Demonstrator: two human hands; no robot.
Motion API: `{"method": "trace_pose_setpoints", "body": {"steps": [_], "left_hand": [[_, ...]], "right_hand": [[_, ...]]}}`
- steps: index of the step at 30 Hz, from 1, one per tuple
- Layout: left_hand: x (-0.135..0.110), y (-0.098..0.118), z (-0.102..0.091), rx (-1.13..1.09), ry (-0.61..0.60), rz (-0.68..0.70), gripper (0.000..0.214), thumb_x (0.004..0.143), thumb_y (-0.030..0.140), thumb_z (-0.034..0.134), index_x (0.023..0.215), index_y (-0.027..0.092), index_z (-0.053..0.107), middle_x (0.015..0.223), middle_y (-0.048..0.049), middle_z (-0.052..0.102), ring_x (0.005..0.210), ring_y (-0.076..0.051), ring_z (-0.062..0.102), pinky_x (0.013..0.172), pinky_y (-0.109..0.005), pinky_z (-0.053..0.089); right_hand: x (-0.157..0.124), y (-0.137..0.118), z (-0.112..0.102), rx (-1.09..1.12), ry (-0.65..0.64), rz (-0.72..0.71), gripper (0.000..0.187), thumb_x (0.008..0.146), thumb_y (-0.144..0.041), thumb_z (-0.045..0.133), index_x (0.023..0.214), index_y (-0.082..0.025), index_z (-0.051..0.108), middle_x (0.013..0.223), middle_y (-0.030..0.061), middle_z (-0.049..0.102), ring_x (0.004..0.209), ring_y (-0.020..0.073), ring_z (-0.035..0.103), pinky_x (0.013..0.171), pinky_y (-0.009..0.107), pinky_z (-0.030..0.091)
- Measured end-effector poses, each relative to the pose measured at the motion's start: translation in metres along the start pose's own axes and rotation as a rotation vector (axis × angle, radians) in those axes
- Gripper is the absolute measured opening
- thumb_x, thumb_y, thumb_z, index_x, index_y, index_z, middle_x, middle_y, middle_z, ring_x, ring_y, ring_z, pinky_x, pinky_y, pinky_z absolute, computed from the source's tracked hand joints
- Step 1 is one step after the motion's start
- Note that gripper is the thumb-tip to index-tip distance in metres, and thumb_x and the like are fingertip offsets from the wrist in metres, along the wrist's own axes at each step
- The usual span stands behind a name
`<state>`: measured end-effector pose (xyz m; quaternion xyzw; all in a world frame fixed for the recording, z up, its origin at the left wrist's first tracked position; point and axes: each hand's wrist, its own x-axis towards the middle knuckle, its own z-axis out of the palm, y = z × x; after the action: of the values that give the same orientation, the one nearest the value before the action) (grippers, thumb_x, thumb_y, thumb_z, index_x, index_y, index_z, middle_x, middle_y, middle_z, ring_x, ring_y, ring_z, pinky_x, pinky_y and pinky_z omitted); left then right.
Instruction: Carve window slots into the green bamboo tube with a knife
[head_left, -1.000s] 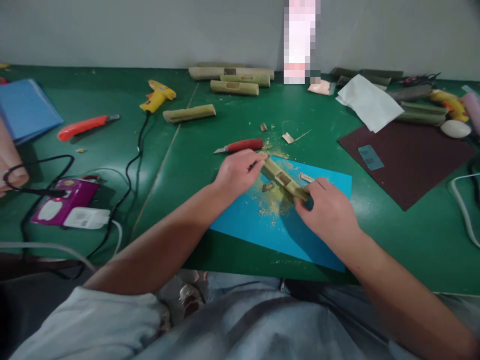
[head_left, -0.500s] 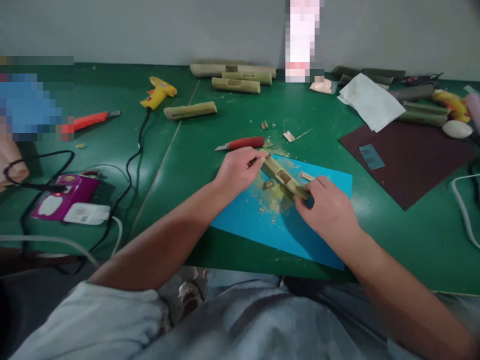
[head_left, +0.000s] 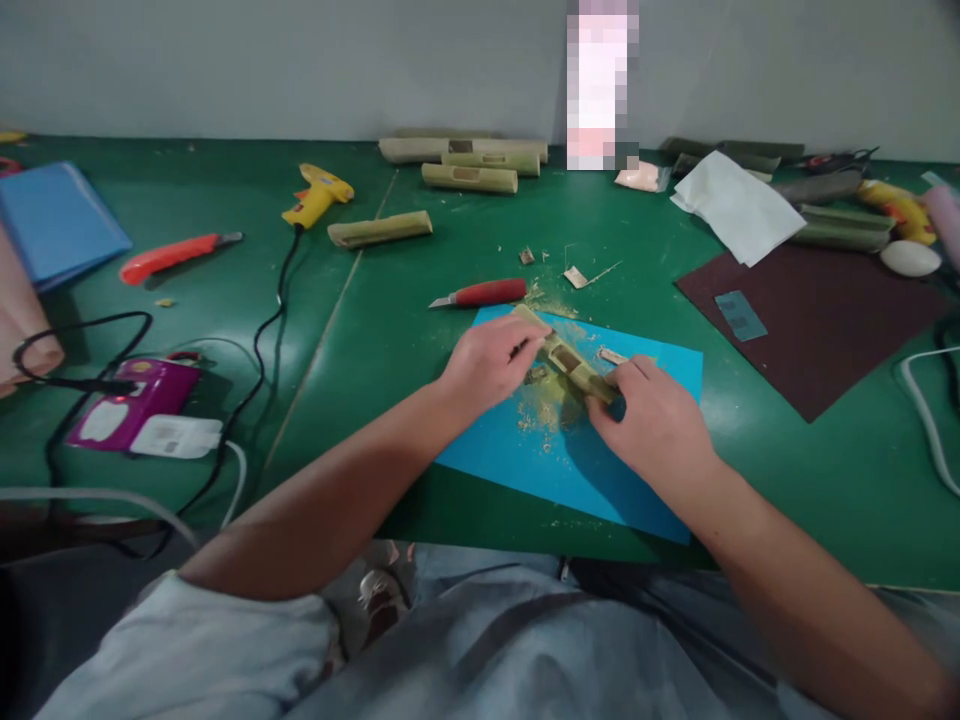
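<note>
A short bamboo tube [head_left: 566,358] with a rectangular slot cut in its upper side lies slantwise over a blue sheet [head_left: 600,490]. My right hand [head_left: 656,415] is closed around its near end. My left hand [head_left: 491,365] is closed in a pinch, fingertips against the tube beside the slot's far edge; a dark spot shows between the fingers, but whether they hold anything is unclear. Pale shavings [head_left: 546,425] are scattered on the sheet below the tube. Beyond my left hand lies a red-handled carving knife [head_left: 487,293], blade pointing left.
Bamboo pieces [head_left: 469,178] lie along the wall. Leftward are a yellow glue gun [head_left: 315,195] with its cord, a red utility knife [head_left: 176,257] and a purple power strip [head_left: 135,400]. Rightward, white paper [head_left: 739,205] overlaps a dark brown sheet [head_left: 810,340].
My left hand has slid along the tube toward me, from its far end to the slot, uncovering that far end. My right hand keeps its hold in about the same place.
</note>
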<state>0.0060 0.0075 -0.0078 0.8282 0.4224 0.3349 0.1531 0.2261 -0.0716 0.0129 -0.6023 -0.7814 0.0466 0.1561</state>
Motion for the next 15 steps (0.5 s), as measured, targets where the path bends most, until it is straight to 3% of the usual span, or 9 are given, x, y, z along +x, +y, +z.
{"method": "trace_pose_setpoints", "body": {"steps": [3,7,12,15], "left_hand": [[0.0007,-0.0003,-0.001,0.04,0.049,-0.029,0.023,0.094,0.024,0.052,0.099,0.015,0.073,0.098,-0.0092,0.074,0.089,-0.02,0.07,0.082,-0.033,0.055],[-0.0003,0.0007,-0.0021,-0.002,-0.051,0.046,0.023,0.095,0.025,0.052,0.101,0.016,0.072,0.098,-0.0078,0.075,0.09,-0.019,0.07,0.082,-0.032,0.055],[-0.0007,-0.0017,-0.0033,0.078,0.051,-0.005,0.023,0.095,0.026,0.053,0.101,0.016,0.073,0.097,-0.0077,0.074,0.087,-0.018,0.07,0.081,-0.03,0.055],[-0.0019,0.0009,-0.0022,0.031,-0.043,0.069,0.024,0.096,0.025,0.052,0.104,0.016,0.072,0.097,-0.0076,0.074,0.089,-0.018,0.07,0.081,-0.03,0.055]], "right_hand": [[0.0001,0.0002,-0.0001,-0.006,-0.002,-0.001,0.013,0.086,-0.03,0.055,0.082,-0.019,0.058,0.088,0.0094,0.062,0.08,0.0219,0.057,0.065,0.034,0.041],[-0.0002,-0.0001,-0.0002,0.011,-0.008,0.001,0.012,0.087,-0.03,0.055,0.083,-0.019,0.058,0.089,0.0096,0.062,0.081,0.0217,0.058,0.066,0.034,0.041],[0.0,-0.0003,-0.0013,0.01,-0.015,0.006,0.013,0.087,-0.03,0.054,0.083,-0.018,0.058,0.089,0.0097,0.062,0.082,0.0222,0.058,0.067,0.034,0.042],[0.0005,-0.0008,-0.0019,0.017,-0.017,0.003,0.013,0.086,-0.03,0.054,0.083,-0.018,0.059,0.088,0.0096,0.062,0.08,0.0219,0.058,0.066,0.034,0.042]]}}
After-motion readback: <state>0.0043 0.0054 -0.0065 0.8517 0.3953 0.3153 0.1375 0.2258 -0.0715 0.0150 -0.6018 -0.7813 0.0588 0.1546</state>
